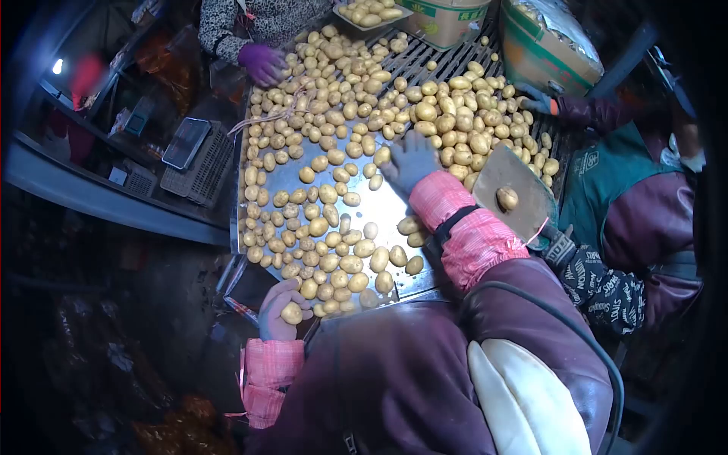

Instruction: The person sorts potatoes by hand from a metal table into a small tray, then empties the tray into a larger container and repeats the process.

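My left hand (277, 309), in a grey glove, is closed around a potato (291, 313) at the near left edge of the metal sorting table (383, 199). My right hand (412, 161), gloved in grey below a pink checked sleeve, reaches across the middle of the table. Its fingers are extended, and their tips touch or nearly touch a potato (382, 156). Loose potatoes (327, 194) are spread over the metal between and beyond my hands. A denser heap of potatoes (455, 114) lies just past my right hand.
Across the table is a co-worker's purple-gloved hand (262, 64). At the right, another co-worker's blue-gloved hand (537, 99) reaches the heap, beside a flat scoop (509, 193) bearing one potato. Cardboard boxes (557, 53) stand at the back. Pinkish string (273, 114) crosses the potatoes.
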Action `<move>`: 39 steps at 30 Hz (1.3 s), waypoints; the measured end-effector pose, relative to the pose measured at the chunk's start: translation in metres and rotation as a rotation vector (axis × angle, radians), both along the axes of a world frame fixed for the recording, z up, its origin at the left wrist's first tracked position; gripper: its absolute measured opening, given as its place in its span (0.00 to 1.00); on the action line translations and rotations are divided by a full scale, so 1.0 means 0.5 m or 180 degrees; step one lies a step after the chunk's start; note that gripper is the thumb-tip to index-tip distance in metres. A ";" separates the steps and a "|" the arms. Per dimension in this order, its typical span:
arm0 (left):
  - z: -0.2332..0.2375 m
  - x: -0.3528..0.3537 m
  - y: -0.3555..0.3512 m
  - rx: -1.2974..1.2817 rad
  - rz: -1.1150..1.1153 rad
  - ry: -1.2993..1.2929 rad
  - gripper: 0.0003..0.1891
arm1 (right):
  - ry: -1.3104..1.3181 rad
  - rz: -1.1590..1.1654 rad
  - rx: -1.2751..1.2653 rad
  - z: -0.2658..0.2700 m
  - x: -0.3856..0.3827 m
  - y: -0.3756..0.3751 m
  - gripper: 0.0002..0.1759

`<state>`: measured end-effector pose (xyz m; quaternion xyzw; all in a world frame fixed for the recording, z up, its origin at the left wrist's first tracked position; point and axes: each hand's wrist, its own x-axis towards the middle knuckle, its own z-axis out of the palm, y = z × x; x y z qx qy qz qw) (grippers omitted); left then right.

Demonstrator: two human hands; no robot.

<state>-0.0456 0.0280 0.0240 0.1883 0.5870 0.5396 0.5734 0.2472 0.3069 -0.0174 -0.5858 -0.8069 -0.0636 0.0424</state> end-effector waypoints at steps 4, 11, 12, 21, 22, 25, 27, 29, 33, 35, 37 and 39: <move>0.026 0.019 -0.001 0.0021 -0.0113 0.0021 0.20 | 0.0183 0.0800 0.0328 -0.070 -0.070 -0.107 0.31; 0.010 0.009 -0.037 0.0063 -0.0200 -0.0182 0.20 | 0.2018 0.1897 0.0607 -0.016 -0.075 -0.196 0.21; 0.010 0.010 -0.044 0.0040 -0.0193 -0.0240 0.20 | 0.1654 0.1410 0.0508 0.025 -0.054 -0.208 0.18; 0.027 0.039 -0.023 -0.0094 -0.0355 -0.0529 0.21 | 0.1957 0.0410 -0.1166 -0.050 0.002 -0.212 0.17; 0.015 0.038 -0.015 -0.0049 -0.0507 -0.0479 0.22 | 0.1831 0.0119 -0.1289 -0.024 -0.005 -0.221 0.19; 0.022 0.072 0.006 0.0120 -0.0601 -0.0416 0.26 | 0.3451 0.0274 -0.2031 -0.004 -0.052 -0.255 0.24; 0.025 0.083 0.022 0.0118 -0.0812 -0.0810 0.31 | 0.3751 0.1078 -0.2399 0.079 -0.086 -0.283 0.29; 0.015 0.088 0.033 0.0022 -0.0889 -0.1653 0.32 | 0.3093 0.1453 -0.1365 0.045 -0.105 -0.247 0.28; -0.034 0.088 0.033 0.0051 -0.0767 -0.1911 0.34 | 0.0976 0.0557 -0.1149 -0.047 -0.110 -0.195 0.24; -0.032 0.090 0.032 -0.0019 -0.0541 -0.1906 0.35 | 0.1365 0.0450 -0.1227 -0.064 -0.112 -0.177 0.24; -0.031 0.096 0.035 -0.0048 -0.0270 -0.1821 0.36 | 0.2083 0.0455 -0.1095 -0.057 -0.110 -0.193 0.24; 0.000 0.108 0.053 -0.0098 0.0135 -0.2127 0.37 | 0.2735 0.0751 -0.0880 -0.057 -0.114 -0.202 0.25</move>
